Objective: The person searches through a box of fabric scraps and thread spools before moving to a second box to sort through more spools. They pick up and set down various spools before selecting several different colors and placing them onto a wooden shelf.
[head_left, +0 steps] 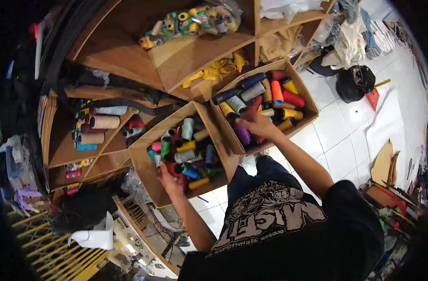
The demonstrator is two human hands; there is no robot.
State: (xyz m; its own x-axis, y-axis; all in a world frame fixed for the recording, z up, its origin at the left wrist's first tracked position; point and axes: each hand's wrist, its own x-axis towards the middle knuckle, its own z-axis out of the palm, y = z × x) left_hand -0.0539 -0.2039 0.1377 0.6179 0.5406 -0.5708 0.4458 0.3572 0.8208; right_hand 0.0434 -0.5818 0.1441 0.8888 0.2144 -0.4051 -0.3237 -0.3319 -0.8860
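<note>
Spools [242, 135] beside left grip [171, 181] and right grip [260, 126] in separate cardboard boxes [217, 136], both grips' closure unclear.

So both boxes were plain cardboard brown, but the thread was a riot. The right-hand box [302, 84] had a neon orange spool [277, 92], a bright red spool [293, 98], a deep purple spool [242, 135] and a golden yellow spool [291, 114]. The left-hand box [218, 136] had a pale mint spool [187, 129], a green spool [165, 147] and a vivid blue spool [190, 172]. Shirt [279, 253] was black with a pale grey graphic and lettering, jeans [265, 168] dark blue. Floor tiles [333, 157] were white with a thin darker grid, shelving [113, 58] warm brown, and the cloth [211, 72] there loud yellow.
</note>
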